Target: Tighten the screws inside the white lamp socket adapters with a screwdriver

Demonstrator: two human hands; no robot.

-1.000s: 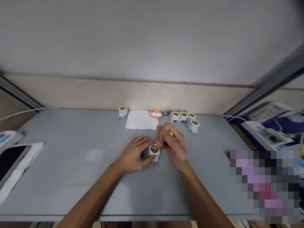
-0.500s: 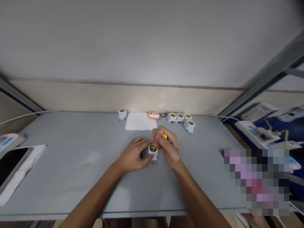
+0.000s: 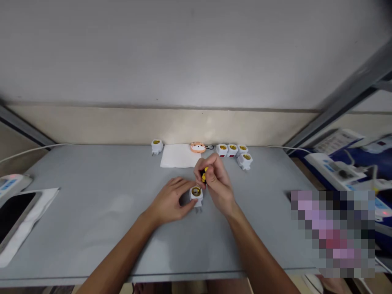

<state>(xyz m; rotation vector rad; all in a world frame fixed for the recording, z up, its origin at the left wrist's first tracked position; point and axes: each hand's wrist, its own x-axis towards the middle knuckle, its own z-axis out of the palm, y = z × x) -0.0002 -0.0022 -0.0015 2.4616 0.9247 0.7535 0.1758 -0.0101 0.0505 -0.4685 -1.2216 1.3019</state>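
The nearest plug-in socket [image 3: 196, 196] is white with a gold lining; toward its one o'clock, the tool [image 3: 203, 176] is yellow and black. At twelve o'clock the orange case [image 3: 198, 147] bears a white animal-face pattern. The paper [image 3: 177, 156] is white, the table [image 3: 92, 237] grey.

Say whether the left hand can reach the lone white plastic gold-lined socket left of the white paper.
Probably yes: nothing visible stands between the left hand and that lone socket. But the hand's grip is on another white plastic socket, which it would likely have to release.
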